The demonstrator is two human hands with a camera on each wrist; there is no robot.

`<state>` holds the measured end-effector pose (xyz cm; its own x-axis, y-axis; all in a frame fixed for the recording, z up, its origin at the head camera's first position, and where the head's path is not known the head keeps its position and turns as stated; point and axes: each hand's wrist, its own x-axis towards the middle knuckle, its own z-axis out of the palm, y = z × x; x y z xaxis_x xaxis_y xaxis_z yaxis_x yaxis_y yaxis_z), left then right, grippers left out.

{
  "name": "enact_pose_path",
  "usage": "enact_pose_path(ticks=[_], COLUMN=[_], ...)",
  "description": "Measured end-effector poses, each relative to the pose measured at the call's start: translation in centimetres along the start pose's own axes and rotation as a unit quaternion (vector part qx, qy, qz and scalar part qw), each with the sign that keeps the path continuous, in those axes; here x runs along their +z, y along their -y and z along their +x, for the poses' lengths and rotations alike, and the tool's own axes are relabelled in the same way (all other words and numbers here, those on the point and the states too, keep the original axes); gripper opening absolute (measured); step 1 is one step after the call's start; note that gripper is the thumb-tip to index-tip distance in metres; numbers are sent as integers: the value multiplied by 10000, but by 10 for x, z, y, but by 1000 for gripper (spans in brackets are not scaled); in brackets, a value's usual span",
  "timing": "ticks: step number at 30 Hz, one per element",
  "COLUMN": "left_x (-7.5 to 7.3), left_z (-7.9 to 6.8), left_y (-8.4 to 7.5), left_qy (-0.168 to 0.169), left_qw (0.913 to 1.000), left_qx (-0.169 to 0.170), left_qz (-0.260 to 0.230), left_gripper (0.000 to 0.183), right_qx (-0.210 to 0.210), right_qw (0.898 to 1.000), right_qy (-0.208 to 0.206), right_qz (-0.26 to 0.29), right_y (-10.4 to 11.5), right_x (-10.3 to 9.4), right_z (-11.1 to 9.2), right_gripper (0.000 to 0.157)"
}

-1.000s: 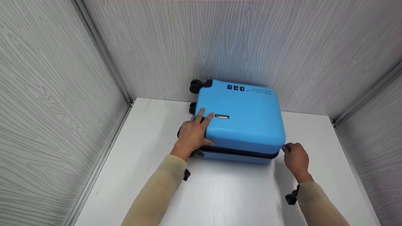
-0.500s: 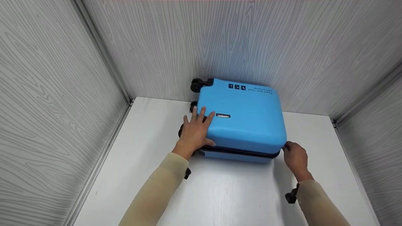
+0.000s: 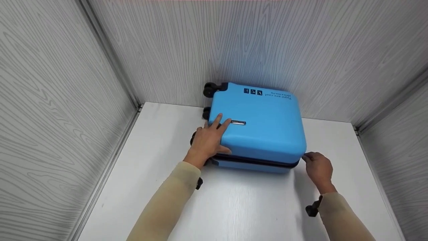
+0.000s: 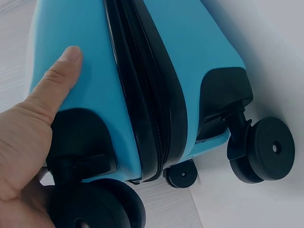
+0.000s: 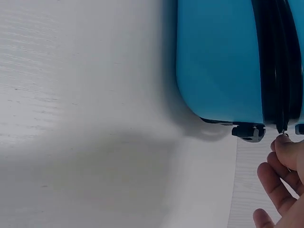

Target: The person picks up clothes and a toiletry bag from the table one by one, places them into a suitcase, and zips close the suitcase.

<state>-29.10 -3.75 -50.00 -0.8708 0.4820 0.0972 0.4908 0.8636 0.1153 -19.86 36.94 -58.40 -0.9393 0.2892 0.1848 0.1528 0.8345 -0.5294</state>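
A light blue hard-shell suitcase (image 3: 260,117) lies flat on the white surface, its wheels pointing left. My left hand (image 3: 207,140) rests on its near left corner, fingers spread over the top and thumb on the front side. In the left wrist view that thumb (image 4: 59,80) lies straight against the blue shell, above a black wheel (image 4: 95,206). A black-edged zipper (image 4: 147,80) runs round the suitcase's middle. At the near right corner my right hand (image 3: 319,168) pinches the small zipper pull (image 5: 282,133) between thumb and finger; the pull is mostly hidden by the fingertips.
A grey wood-grain wall (image 3: 247,43) stands close behind the suitcase. Side walls rise at the left (image 3: 50,117) and right (image 3: 398,144). White surface (image 3: 247,207) extends in front. Black wheels (image 3: 210,89) stick out on the left.
The left hand stays on the corner, its fingers shifting slightly. My right hand has moved a little to the right, still at the near right corner. The suitcase looks nearly unmoved.
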Motion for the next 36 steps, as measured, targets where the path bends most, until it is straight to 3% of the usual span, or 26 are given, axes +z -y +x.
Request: enact_pose_path(ticks=[30, 36], left_x=[1, 1], left_z=[1, 1], left_y=[2, 1], left_qy=[67, 126], left_qw=[9999, 9998], left_qx=[-23, -66], left_qz=[72, 129], left_gripper=[124, 124], right_qx=[428, 334], right_qw=[9980, 9985], right_qy=[244, 240], right_qz=[394, 359], right_y=[-1, -1], right_x=[2, 4], right_z=[-14, -15], right_gripper=[23, 22])
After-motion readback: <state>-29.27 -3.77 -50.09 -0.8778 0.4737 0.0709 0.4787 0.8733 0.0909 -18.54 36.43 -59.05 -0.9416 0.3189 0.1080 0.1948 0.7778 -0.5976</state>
